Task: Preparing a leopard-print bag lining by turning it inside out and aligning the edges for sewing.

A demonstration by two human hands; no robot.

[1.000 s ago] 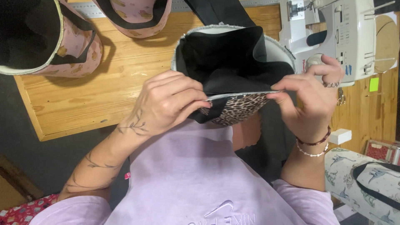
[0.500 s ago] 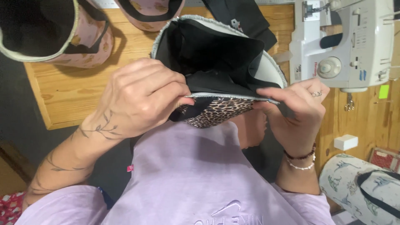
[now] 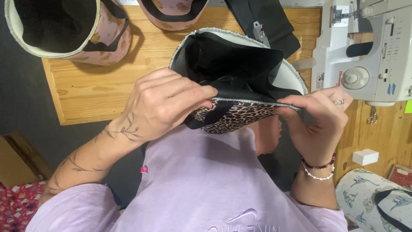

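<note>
Over my lap: fabric bag (image 3: 234, 81), mouth up, above the wooden table (image 3: 98, 81) edge.
Left hand (image 3: 165, 105): clenched on rim's left end.
Right hand (image 3: 315, 118): pinching rim's right end.
Axis: rim seam runs left-right between both grips, equally near.

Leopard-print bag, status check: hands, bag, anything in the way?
Left hand and right hand both pinch the near rim. Leopard-print bag held open, black lining showing. Sewing machine stands beside the right hand, not touching.
</note>
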